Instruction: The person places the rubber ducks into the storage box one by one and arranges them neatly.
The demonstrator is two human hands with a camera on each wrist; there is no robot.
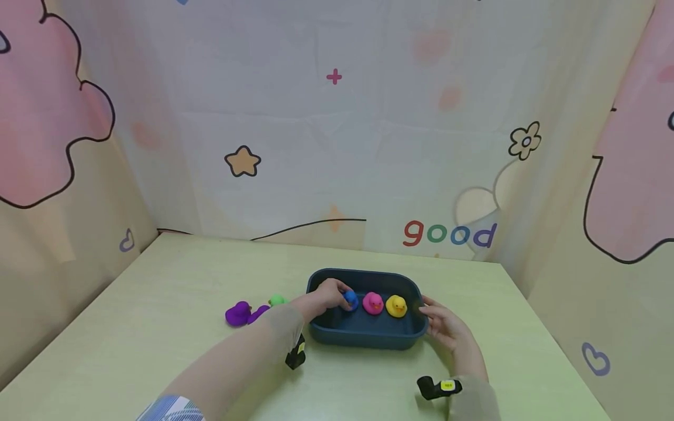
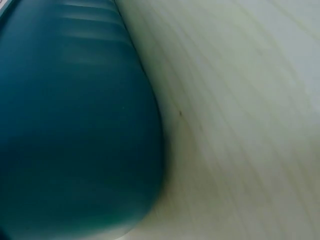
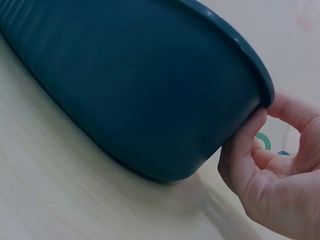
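A dark blue-green rectangular tub (image 1: 363,340) stands on the table, its outer wall filling much of both wrist views. Over its left rim reaches my left hand (image 1: 330,292), whose fingers hold a blue rubber duck (image 1: 351,300) low inside the tub. To the right of that duck sit a pink duck (image 1: 373,303) and a yellow duck (image 1: 396,306), both upright. My right hand (image 3: 272,170) grips the tub's right end at the rim, with fingers against the outer wall. The left wrist view does not show the left hand.
Left of the tub lie a purple duck (image 1: 239,314), a second purple duck (image 1: 258,314) and a green duck (image 1: 277,300). The left forearm partly covers the latter two. A printed cloth (image 1: 295,193) hangs behind the pale table (image 1: 174,292) and along its sides.
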